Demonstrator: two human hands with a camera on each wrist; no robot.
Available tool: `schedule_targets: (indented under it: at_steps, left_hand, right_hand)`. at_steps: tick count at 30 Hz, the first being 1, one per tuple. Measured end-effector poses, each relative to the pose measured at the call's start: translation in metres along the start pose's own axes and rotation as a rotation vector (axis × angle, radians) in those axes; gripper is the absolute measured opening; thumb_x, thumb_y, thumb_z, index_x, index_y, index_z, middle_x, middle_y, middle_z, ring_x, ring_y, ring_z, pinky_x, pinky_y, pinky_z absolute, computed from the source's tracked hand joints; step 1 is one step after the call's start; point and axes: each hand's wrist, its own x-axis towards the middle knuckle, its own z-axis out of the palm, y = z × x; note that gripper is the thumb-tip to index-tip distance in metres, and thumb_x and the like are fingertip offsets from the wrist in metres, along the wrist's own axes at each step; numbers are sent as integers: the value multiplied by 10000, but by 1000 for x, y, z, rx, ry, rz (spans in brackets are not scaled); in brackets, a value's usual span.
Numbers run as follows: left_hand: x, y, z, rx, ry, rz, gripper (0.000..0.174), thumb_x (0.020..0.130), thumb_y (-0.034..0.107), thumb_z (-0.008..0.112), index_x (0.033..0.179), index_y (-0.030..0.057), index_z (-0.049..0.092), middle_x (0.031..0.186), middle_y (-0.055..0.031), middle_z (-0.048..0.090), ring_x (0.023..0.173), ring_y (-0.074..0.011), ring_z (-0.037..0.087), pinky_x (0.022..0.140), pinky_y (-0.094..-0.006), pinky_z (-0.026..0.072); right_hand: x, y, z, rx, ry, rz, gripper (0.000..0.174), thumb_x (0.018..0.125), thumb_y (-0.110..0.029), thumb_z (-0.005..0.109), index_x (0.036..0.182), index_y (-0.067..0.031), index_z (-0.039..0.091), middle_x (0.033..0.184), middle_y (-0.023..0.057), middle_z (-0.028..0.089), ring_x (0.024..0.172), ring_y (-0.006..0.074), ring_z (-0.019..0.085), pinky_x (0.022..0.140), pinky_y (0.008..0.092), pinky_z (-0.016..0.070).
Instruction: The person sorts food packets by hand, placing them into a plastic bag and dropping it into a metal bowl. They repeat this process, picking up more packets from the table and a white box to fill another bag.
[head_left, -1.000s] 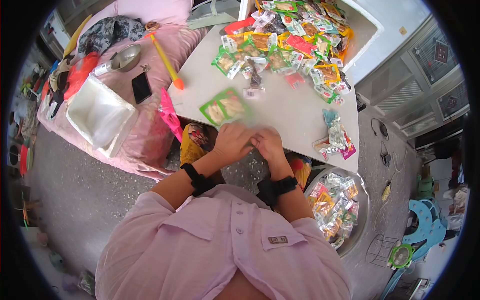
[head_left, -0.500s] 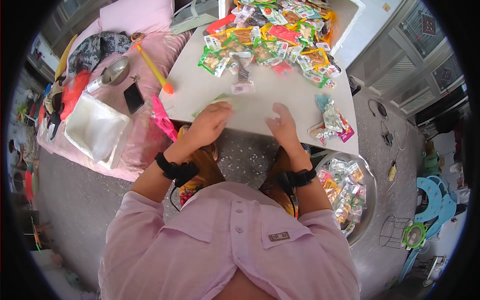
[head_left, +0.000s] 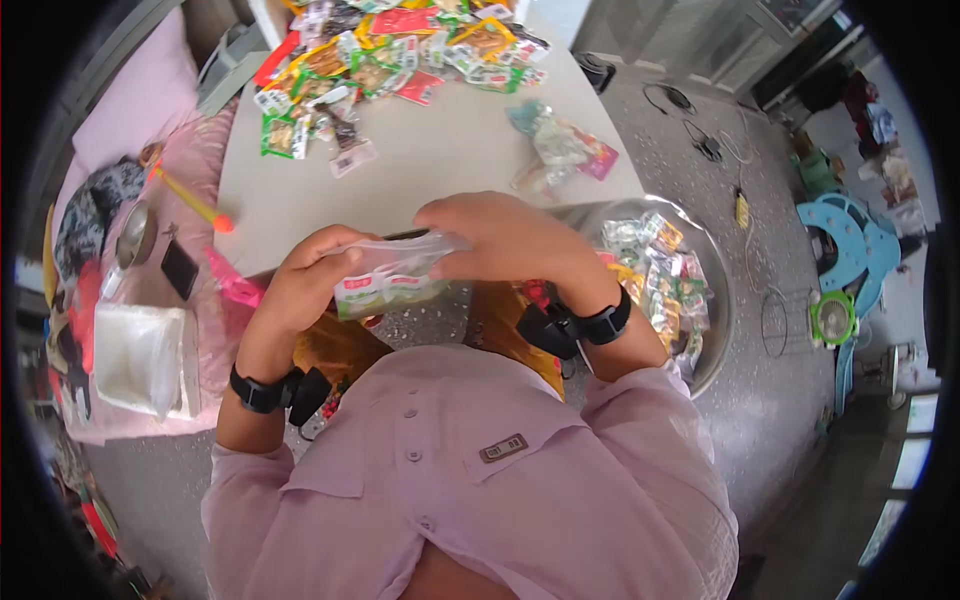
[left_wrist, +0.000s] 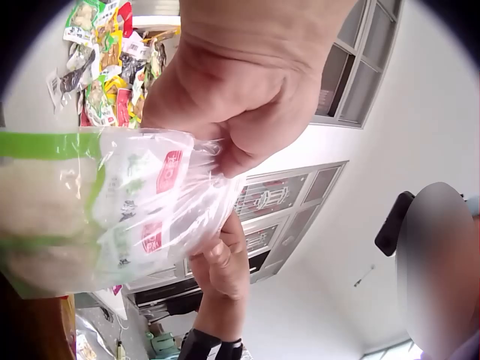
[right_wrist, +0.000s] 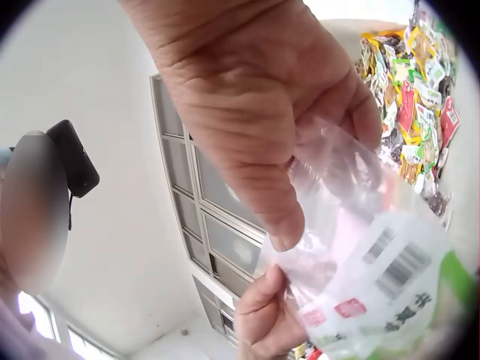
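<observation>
A clear plastic food packet [head_left: 390, 285] with a green band, white label, red marks and pale contents is held up over the lap, in front of the table edge. My left hand [head_left: 305, 283] pinches one corner of its see-through end between thumb and fingers. At the other corner, my right hand [head_left: 505, 238] has thumb and fingers around the clear film. In the left wrist view the packet's plastic [left_wrist: 135, 202] bunches toward the left thumb. A barcode shows on its label [right_wrist: 405, 270] in the right wrist view.
Several colourful food packets [head_left: 370, 65] are heaped on the white table [head_left: 420, 160], with a small group of packets [head_left: 560, 145] at its right. A metal basin [head_left: 720, 330] of packets stands right of me. The bed at left carries a white foam box [head_left: 145, 355].
The green-banded packet, lying at the table's front edge before, is now lifted between both hands. The hands parted, the left one reached over the packet, and both now hold it. The head view has turned right.
</observation>
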Motion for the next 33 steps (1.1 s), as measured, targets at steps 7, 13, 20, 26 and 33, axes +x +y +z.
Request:
schedule_targets:
  at_steps: [7,13,20,26,33]
  left_hand:
    - [3,-25,22,77,-163,67,193,825,106,448,944,-27,522,985,-113,545,891,-160,509,791,-289,393]
    - [19,-41,48,107,-265,2,170,839,97,440,948,-12,513,988,-87,528,870,-145,498,776,-276,399]
    - [38,-103,8,323,-126,-165,143,800,107,468,907,27,520,878,-43,538,806,-117,495,715,-241,399]
    - [23,-188,-41,264,-21,-444,86,746,95,502,788,27,532,675,5,512,626,-76,459,572,-201,372]
    - [11,-212,-46,372,91,-498,80,726,115,512,757,45,531,669,15,504,611,-72,447,554,-209,366]
  right_hand:
    - [-59,-1,27,85,150,36,123,707,-155,534,727,-34,519,670,128,535,669,310,529,594,385,404]
    - [-116,16,15,196,217,188,103,712,-124,535,712,-23,516,685,126,534,674,299,526,578,357,393]
    - [-222,33,-24,104,465,570,114,733,-111,558,805,-24,538,690,79,528,648,180,526,599,278,410]
    - [-285,85,-23,259,570,943,93,738,-109,517,762,-25,550,655,26,508,632,117,501,584,258,403]
    - [-376,223,4,177,706,1291,175,683,-177,534,723,-7,544,633,54,545,561,133,537,533,274,427]
